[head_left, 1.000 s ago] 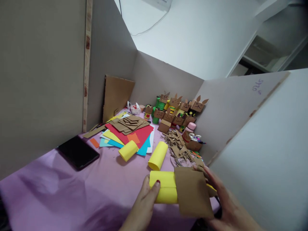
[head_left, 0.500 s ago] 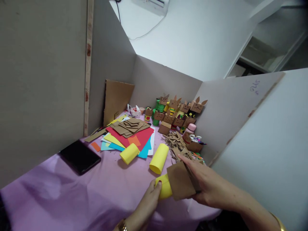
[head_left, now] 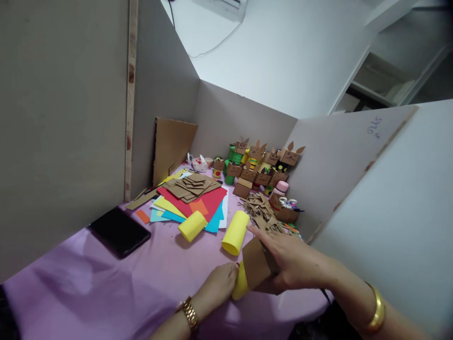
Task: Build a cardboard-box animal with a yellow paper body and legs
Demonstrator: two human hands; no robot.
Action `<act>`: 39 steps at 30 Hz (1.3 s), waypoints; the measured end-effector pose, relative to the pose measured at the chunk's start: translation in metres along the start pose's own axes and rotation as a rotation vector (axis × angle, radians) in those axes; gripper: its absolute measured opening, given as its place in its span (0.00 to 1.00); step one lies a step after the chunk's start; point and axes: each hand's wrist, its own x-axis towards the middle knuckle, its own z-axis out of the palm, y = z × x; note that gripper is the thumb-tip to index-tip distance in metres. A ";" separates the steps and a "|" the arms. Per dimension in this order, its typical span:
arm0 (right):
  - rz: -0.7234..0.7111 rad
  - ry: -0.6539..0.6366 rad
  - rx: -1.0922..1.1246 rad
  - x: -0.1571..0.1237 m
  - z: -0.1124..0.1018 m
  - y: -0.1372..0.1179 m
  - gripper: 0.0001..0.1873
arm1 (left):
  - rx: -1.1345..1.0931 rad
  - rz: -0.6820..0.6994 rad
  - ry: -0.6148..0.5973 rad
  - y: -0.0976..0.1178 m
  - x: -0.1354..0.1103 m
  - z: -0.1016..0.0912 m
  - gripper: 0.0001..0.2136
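"Fingers, status?"
"L hand (head_left: 222, 282) closed on yellow tube (head_left: 239, 287), most fingertips hidden; R hand (head_left: 293, 260) half-spread, brown box (head_left: 255, 264) btwn thumb & fingers."
"Box pos?"
"5 o'clock on my feed, against the tube. From box: 2nd tube (head_left: 235, 233) near, 11 o'clock; 3rd tube (head_left: 193, 226) at 10; blk tablet (head_left: 120, 232) well off, 9."

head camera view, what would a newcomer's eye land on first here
Probably the bright yellow tube and brown cardboard box, held low in view by the left hand and right hand. Two more yellow tubes lie just beyond on the purple cloth; cardboard-headed figures crowd the back.
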 end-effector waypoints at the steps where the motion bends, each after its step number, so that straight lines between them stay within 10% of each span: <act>1: 0.012 -0.011 -0.003 0.001 0.000 0.000 0.58 | 0.045 0.004 0.004 0.001 0.000 -0.001 0.17; 15: 0.007 -0.078 -0.140 0.017 -0.001 -0.014 0.55 | 0.145 0.050 0.061 -0.003 -0.008 -0.016 0.16; 25: -0.037 -0.116 -0.199 0.027 -0.009 -0.021 0.54 | -0.315 0.219 -0.227 -0.001 0.003 -0.013 0.45; 39: -0.028 -0.118 -0.204 0.025 -0.011 -0.019 0.55 | -0.386 0.184 -0.179 -0.008 0.010 0.002 0.21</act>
